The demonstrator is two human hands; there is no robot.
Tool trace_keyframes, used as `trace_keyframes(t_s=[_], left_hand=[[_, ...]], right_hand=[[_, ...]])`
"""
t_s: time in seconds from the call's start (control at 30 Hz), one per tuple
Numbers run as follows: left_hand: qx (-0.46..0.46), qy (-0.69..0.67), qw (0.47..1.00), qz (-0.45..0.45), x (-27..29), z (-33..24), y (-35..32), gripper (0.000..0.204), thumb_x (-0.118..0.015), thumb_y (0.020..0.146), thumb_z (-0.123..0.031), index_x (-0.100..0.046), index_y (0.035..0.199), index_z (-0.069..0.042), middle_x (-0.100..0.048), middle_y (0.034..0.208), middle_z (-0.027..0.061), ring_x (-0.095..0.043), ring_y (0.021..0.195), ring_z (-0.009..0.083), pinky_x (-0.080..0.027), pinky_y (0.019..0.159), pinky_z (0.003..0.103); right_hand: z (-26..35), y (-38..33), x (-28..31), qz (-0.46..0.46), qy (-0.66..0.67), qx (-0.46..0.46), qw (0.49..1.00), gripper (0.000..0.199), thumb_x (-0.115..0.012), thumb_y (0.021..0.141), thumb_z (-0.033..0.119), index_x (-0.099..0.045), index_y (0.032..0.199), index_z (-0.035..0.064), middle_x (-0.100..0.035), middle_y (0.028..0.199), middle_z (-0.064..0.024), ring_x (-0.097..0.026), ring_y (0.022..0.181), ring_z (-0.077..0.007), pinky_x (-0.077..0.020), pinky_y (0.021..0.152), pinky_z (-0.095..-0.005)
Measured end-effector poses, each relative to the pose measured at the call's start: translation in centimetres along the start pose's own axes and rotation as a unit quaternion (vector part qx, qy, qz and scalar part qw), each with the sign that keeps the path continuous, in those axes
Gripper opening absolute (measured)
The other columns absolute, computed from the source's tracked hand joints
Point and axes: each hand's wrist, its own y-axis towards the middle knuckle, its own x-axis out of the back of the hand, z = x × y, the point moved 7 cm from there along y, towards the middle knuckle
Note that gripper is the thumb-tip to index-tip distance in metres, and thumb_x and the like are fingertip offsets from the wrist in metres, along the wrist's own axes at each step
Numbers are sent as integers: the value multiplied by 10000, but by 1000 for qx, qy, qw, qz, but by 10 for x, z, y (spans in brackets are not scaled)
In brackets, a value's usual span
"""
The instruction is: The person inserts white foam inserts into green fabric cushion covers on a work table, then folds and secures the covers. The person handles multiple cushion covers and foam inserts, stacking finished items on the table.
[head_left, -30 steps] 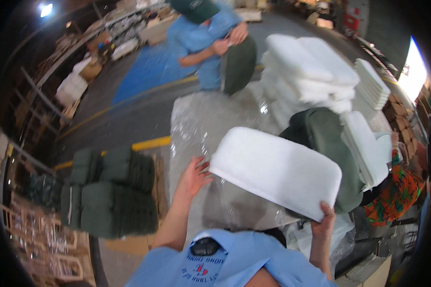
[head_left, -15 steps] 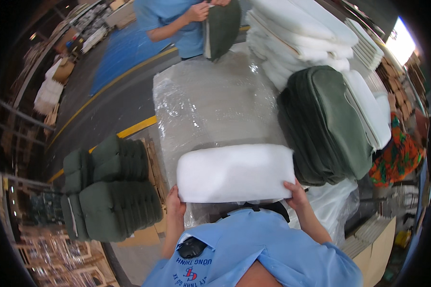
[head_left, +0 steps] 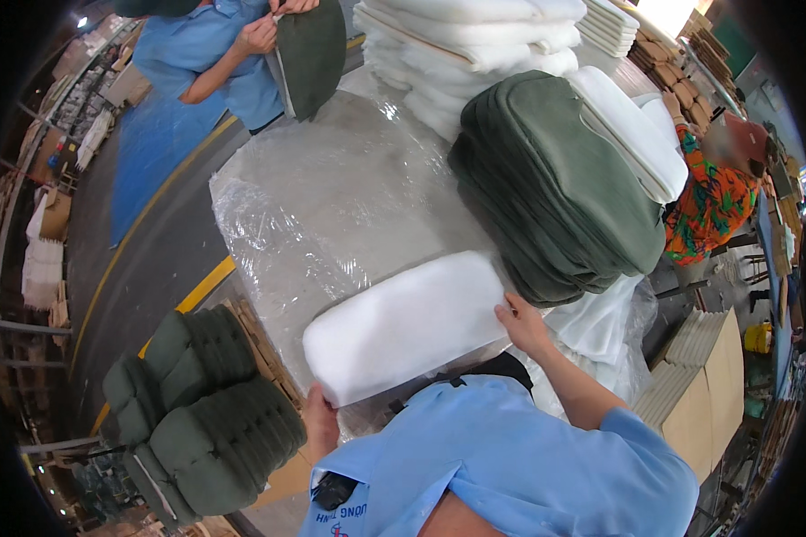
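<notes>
Left hand [head_left: 321, 421] and right hand [head_left: 526, 329] have the white pad [head_left: 403, 327] between them, one at each end, as I look down through the head view. I see the right thumb and fingers drawn in to a narrow pinch on the pad's right end; the left is closed at the near left corner, most of its fingers hidden, so how firmly it grips I cannot tell. From my remote seat I read the pad's long axis as slanting: left end close in by the blue shirt [head_left: 510, 438], right end farther out over the plastic-covered surface [head_left: 349, 179]. Neither hand has a gap to cross, since both touch the pad, and the right one stands farther forward. Just beyond that right end I see the stack of dark green covers [head_left: 546, 179], nearer the right hand than the left.
</notes>
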Motion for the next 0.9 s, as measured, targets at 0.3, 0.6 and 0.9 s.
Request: trace_keyframes(t_s=[0.3, 0.6, 0.9], left_hand=[[-12, 195, 980, -41, 12, -45, 26, 584, -542, 1085, -512, -629, 1391, -23, -705, 1254, 118, -640, 1059, 203, -502, 885, 357], [-40, 36, 996, 73, -54, -65, 67, 530, -474, 1136, -460, -603, 1386, -11, -687, 1291, 98, -652, 1076, 198, -520, 887, 332], [45, 14, 994, 98, -51, -57, 59, 539, -433, 1162, -385, -524, 1459, 56, -630, 1430, 149, -633, 1260, 299, -506, 1073, 429]], right_hand=[[36, 70, 21, -20, 44, 34, 998, 628, -557, 1054, 494, -637, 1406, -20, -703, 1339, -248, -666, 1259, -367, -489, 1072, -413], [39, 124, -36, 149, 345, -181, 909, 658, -498, 1087, 591, -713, 1160, -26, -707, 1040, -109, -649, 991, -242, -521, 918, -387], [48, 108, -38, 143, 300, -147, 932, 772, -482, 1080, 646, -614, 1369, -57, -681, 1149, -131, -593, 1025, -201, -500, 851, -378]])
